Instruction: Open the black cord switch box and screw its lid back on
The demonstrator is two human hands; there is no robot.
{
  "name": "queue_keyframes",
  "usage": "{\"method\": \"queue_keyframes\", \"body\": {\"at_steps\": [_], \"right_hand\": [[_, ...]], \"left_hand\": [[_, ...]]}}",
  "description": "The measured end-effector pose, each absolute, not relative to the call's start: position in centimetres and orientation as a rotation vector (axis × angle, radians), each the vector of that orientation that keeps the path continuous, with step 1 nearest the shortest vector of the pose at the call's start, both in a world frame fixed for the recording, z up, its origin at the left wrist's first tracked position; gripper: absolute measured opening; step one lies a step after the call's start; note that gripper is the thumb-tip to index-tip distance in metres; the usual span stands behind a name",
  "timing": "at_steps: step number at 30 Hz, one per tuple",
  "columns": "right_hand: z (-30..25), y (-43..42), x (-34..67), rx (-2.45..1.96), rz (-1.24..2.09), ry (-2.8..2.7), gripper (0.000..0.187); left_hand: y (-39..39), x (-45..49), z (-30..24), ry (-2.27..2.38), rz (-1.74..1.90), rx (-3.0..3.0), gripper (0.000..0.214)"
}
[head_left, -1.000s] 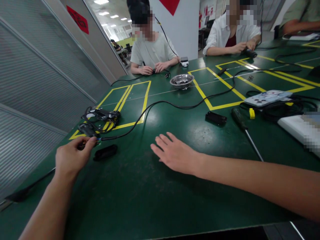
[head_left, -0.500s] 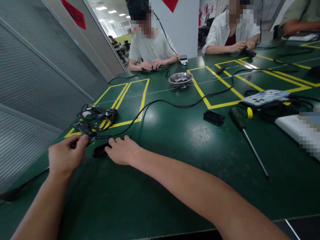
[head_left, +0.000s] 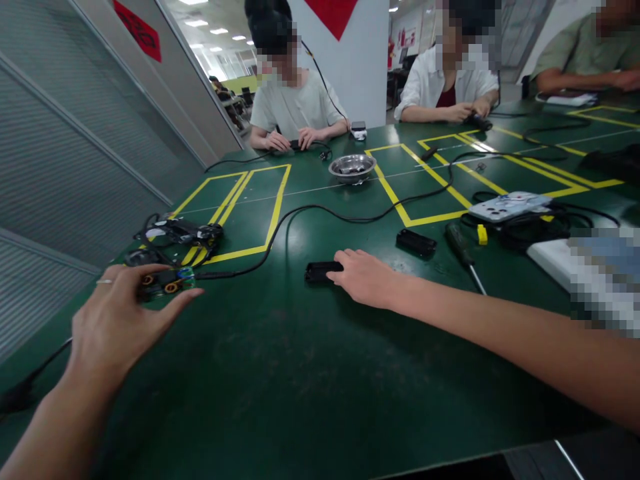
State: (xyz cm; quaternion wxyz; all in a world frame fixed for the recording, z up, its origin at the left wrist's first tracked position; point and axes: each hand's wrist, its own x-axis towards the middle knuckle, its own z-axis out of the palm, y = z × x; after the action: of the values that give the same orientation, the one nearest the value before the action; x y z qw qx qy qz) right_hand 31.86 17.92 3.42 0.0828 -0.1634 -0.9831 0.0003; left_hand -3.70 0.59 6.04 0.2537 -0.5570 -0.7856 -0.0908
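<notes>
My left hand holds a small circuit board with orange and green parts at the end of a black cable, fingers curled around it. My right hand lies on the green table, its fingers resting on a small black plastic cover in the middle of the table.
A tangle of black parts and wires lies at the left by yellow tape lines. A second black cover, a screwdriver, a steel bowl, a grey device and a white box lie to the right. Other people sit across the table.
My right hand has dragged the black cover from beside my left hand rightward to the table's middle. My left hand has shifted, and the circuit board now shows.
</notes>
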Motion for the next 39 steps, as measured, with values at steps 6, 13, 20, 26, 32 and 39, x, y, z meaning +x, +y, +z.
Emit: {"method": "queue_keyframes", "body": {"at_steps": [6,13,20,26,32,39], "right_hand": [[3.6,15.4,36.5,-0.370,0.104,-2.918,0.038],[3.6,14.3,39.1,-0.379,0.254,-2.880,0.036],[3.6,14.1,40.4,-0.426,0.369,-2.843,0.033],[4.3,14.4,41.1,-0.363,0.322,-2.648,0.023],[4.0,14.8,40.8,-0.379,0.197,-2.540,0.029],[3.2,15.5,41.0,-0.283,0.166,-2.613,0.026]], "left_hand": [[2.6,2.7,8.6,-2.135,-0.179,-1.634,0.063],[6.5,11.0,8.3,-2.027,-0.386,-1.917,0.049],[6.2,15.4,3.2,-1.857,-0.679,-2.366,0.040],[5.7,16.2,2.7,-1.876,-0.821,-2.459,0.038],[5.6,17.0,2.9,-1.778,-0.824,-2.522,0.040],[5.2,17.1,2.9,-1.764,-0.575,-2.648,0.058]]}}
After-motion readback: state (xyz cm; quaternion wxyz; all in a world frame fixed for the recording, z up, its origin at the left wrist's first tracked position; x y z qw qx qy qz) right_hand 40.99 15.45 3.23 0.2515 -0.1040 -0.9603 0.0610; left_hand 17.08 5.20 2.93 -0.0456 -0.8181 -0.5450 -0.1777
